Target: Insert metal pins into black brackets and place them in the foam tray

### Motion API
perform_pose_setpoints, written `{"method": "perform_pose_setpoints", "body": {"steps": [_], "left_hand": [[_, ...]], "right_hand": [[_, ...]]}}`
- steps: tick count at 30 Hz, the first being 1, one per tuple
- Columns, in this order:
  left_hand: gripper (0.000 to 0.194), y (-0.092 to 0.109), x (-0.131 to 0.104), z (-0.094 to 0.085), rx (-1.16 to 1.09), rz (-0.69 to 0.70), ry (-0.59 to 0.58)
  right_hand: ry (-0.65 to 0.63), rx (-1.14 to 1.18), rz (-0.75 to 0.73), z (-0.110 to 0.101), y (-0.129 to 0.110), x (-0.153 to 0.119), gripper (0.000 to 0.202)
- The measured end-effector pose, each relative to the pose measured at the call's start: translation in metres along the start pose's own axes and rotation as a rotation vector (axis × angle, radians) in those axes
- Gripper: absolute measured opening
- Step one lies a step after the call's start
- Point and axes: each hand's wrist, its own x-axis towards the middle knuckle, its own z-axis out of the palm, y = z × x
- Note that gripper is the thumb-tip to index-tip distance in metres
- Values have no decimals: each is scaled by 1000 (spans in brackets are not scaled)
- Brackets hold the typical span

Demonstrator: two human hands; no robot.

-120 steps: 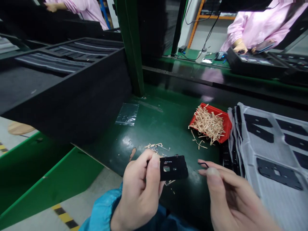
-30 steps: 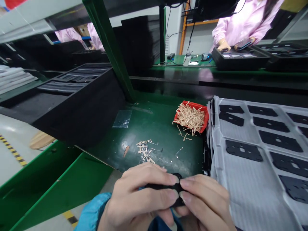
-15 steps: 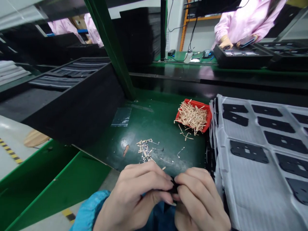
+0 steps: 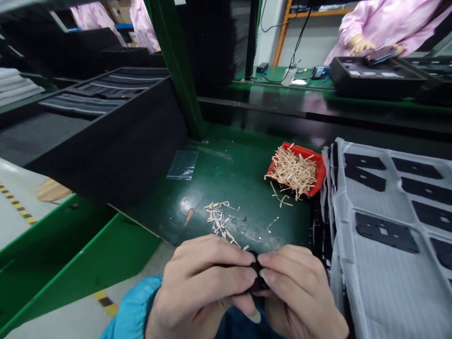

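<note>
Between my two hands, near the bench's front edge, is a small black part [image 4: 257, 272], mostly covered by fingers. My left hand [image 4: 206, 280] pinches it from the left, and my right hand [image 4: 298, 287] grips it from the right with fingertips pressed together. Just beyond my fingers lies a loose pile of small thin strips [image 4: 219, 219], tan and metallic. Farther off stands a red bin [image 4: 319, 176] heaped with tan strips [image 4: 294, 170]. What exactly the black part is cannot be made out.
At right, a stack of white-lined trays [image 4: 374, 273] holds flat black plates [image 4: 386, 230]. A clear plastic bag [image 4: 182, 165] lies on the green bench [image 4: 240, 174]. A large black box [image 4: 116, 146] and green post [image 4: 180, 70] stand left. Across the bench, a person in pink [image 4: 391, 28] handles a device.
The camera view has shifted slightly, so the bench appears farther left before. My fingers have shifted on the black part, showing more of it. The person opposite has moved a hand.
</note>
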Motion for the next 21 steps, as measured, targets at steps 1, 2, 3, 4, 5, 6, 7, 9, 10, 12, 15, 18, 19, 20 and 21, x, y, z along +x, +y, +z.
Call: {"method": "perform_pose_setpoints", "body": {"steps": [1, 2, 3, 4, 5, 6, 7, 9, 10, 12, 15, 18, 19, 20, 21], "left_hand": [[9, 0, 0, -1, -5, 0, -6], [11, 0, 0, -1, -9, 2, -15], [12, -1, 0, -2, -9, 5, -21], [13, -1, 0, -2, -11, 6, -25], [13, -2, 1, -3, -13, 0, -25], [13, -2, 1, -3, -17, -12, -27], [13, -3, 1, -4, -25, -24, -30], [13, -3, 3, -5, -58, -61, -42], [13, -3, 4, -6, -74, -81, -52], [12, -2, 7, -7, -99, -119, -65], [13, -2, 7, -7, -102, -143, -65], [18, -4, 3, -8, -79, -114, -43], [18, -5, 1, -8, -65, -95, -33], [18, -6, -1, -8, -53, -77, -29], [17, -8, -3, -8, -42, -60, -22]], "right_hand": [[0, -13, -7, 1, -1, 0, 14], [6, -24, -19, 2, -1, 0, 17], [18, -32, -34, 3, -1, 0, 19], [37, -33, -48, 4, -2, 0, 20], [60, -33, -48, 6, -2, 0, 21], [69, -28, -43, 7, -2, 0, 21], [63, -22, -32, 7, -3, -1, 21], [43, -13, -5, 9, -5, -1, 19], [38, -6, 3, 9, -7, -1, 19], [26, 10, 7, 10, -9, 0, 19], [2, 27, 12, 11, -11, 2, 22], [-14, 1, 13, 12, -11, 3, 25], [-24, -13, -1, 12, -11, 3, 25], [-36, -26, -12, 12, -11, 2, 24], [-41, -37, -23, 12, -11, 2, 24]]}}
